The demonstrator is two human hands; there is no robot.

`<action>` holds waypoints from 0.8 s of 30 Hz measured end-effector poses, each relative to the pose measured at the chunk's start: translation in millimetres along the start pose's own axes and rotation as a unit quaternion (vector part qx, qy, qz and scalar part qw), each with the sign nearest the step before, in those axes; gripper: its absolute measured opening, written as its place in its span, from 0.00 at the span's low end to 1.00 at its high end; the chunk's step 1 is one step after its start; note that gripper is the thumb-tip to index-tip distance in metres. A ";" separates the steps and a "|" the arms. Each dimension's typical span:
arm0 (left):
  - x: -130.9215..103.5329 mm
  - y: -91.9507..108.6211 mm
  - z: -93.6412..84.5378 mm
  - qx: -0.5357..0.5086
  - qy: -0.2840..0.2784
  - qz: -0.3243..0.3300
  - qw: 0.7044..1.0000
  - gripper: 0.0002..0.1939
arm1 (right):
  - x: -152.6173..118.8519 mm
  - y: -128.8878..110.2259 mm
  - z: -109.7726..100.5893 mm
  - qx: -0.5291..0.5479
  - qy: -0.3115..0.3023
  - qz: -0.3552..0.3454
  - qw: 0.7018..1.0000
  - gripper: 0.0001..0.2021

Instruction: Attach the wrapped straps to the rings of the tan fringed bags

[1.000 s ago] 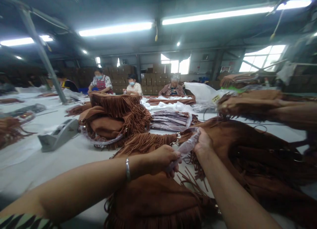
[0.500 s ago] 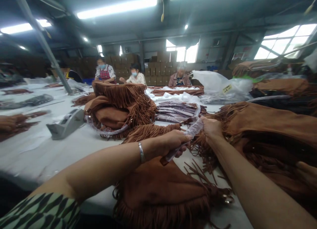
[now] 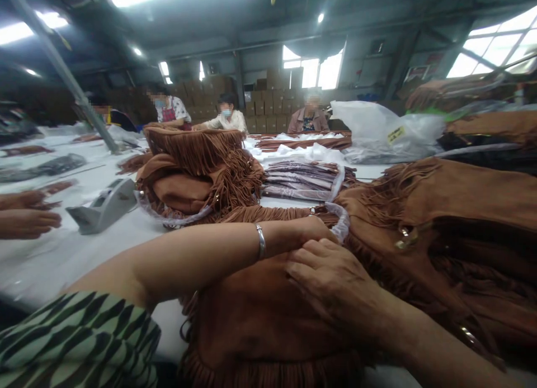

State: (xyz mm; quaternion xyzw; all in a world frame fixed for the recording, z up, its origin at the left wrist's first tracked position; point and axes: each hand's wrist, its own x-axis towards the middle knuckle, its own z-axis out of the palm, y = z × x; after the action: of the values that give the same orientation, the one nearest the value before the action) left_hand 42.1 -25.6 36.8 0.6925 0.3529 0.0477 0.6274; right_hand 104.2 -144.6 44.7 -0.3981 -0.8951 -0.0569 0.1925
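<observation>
My left hand (image 3: 312,230) is closed around a bag strap (image 3: 339,223) wrapped in clear plastic, which loops out past the fingers. Pressed against it from the near side is my right hand (image 3: 329,270), fingers bent together. What lies under those fingers is hidden. Below both hands rests a brown suede fringed bag (image 3: 260,315), its fringe hanging along the near edge. The twisted brown fringe (image 3: 268,213) lies just beyond my left wrist.
At the left stand a grey tape dispenser (image 3: 100,206) and another person's hand (image 3: 27,223). Stacked fringed bags (image 3: 180,192) lie beyond, wrapped straps (image 3: 297,181) behind the hands. A large open bag (image 3: 482,192) fills the right. Co-workers sit across the white table (image 3: 37,265).
My right hand has let go of the strap's far part and come down toward me, against my left hand. The strap's near end is now covered. A person's hand shows more at the left.
</observation>
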 end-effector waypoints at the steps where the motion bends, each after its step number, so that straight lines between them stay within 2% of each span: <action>1: 2.5 2.6 2.5 0.007 0.002 -0.013 1.000 0.15 | 0.5 -2.3 3.5 -0.037 -0.033 0.008 0.999 0.06; 5: -1.1 11.4 11.8 0.003 0.006 -0.055 0.998 0.17 | -6.1 7.4 10.3 -0.140 -0.092 0.014 0.986 0.06; 10: -3.3 17.5 18.0 -0.048 -0.036 -0.044 0.997 0.10 | -20.7 22.0 0.5 -0.181 -0.099 -0.033 0.978 0.10; 12: 0.6 16.2 22.3 -0.067 -0.024 -0.018 0.997 0.11 | -24.9 29.7 -6.9 -0.173 -0.091 -0.029 0.980 0.11; 14: 3.0 11.7 29.1 -0.077 0.007 0.015 0.997 0.16 | -31.3 40.7 -16.6 -0.148 -0.064 0.040 0.986 0.11; 16: 0.3 4.7 39.1 -0.065 0.021 0.030 0.997 0.18 | -42.1 53.0 -28.3 -0.088 0.006 0.168 0.982 0.11; 17: -3.4 0.8 45.5 -0.055 0.016 0.027 0.998 0.18 | -49.1 58.4 -34.3 -0.044 0.053 0.234 0.970 0.11; 19: -13.9 -6.1 60.7 0.007 -0.028 0.036 0.999 0.13 | -64.4 65.2 -43.7 0.053 0.146 0.323 0.933 0.12; 21: -25.5 -11.1 78.1 0.135 -0.105 0.093 0.981 0.11 | -77.9 65.7 -46.9 0.123 0.204 0.348 0.907 0.15; 22: -30.4 -12.8 86.9 0.220 -0.139 0.126 0.957 0.11 | -82.8 64.0 -45.6 0.145 0.218 0.345 0.901 0.16; 24: -37.4 -15.4 102.6 0.394 -0.169 0.170 0.887 0.15 | -88.0 59.0 -38.4 0.161 0.247 0.348 0.890 0.17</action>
State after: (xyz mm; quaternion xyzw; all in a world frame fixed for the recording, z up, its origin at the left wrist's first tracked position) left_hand 59.7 -132.4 15.7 0.9300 0.1081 -0.1067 0.3348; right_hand 212.6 -175.3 42.7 -0.6202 -0.6198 0.0621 0.4768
